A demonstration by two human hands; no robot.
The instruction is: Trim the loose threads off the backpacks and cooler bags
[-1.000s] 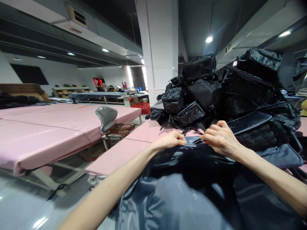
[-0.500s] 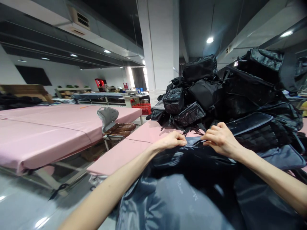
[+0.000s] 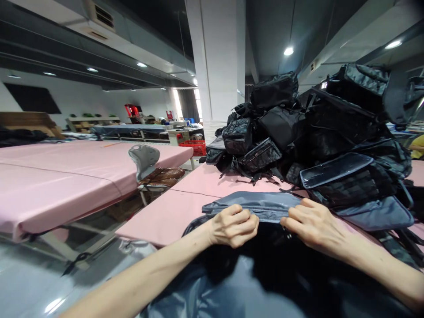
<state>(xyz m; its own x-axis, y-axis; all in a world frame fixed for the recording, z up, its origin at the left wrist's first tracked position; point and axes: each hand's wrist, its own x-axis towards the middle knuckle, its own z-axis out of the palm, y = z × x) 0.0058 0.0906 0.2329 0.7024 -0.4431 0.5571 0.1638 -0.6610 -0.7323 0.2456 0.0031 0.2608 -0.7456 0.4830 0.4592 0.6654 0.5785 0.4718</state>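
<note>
Left hand [image 3: 234, 226] and right hand [image 3: 313, 225] pinch the grey bag [image 3: 261, 207] rim; looks limp, slick, light, so grip the seam between them.

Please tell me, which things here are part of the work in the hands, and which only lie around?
In the work:
left hand
right hand
grey bag, its edge gripped by both hands

Lying about:
pile of black bags
pink table
chair
red crate
</note>
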